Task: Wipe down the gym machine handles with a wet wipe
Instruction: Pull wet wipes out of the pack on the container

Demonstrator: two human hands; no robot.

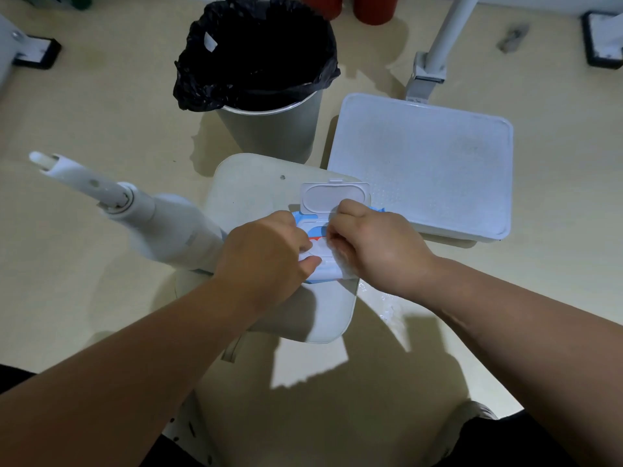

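Head view looks down on a wipe pack (pixel 322 275) lying on a pale seat (pixel 249 193), with its white lid (pixel 335 197) flipped open toward the far side. The left hand (pixel 266 251) holds the pack at its left end, the fingers curled over the edge and the thumb lying on the top face near the opening. The right hand (pixel 377 251) is closed in a narrow pinch on a wipe (pixel 345 266), which shows as a thin white sheet under the fingers and runs down over the pack's near right corner. Both hands meet over the pack, knuckles almost touching.

Left of the seat, a white machine handle (pixel 111 193) slants up and away, a slim tube running into a thicker sleeve whose lower end passes behind the left wrist. Neither hand touches it.

Just beyond the seat stands a grey bin (pixel 269 133) lined with a black bag (pixel 202 92). To its right, touching the seat's far right corner, lies a white tray (pixel 421 156), with a white post (pixel 445 32) rising behind it. A wet patch (pixel 386 310) shines on the floor below the right wrist. Two black-edged feet (pixel 37 53) (pixel 603 38) sit at the far corners, and red shapes (pixel 371 5) show at the top edge.
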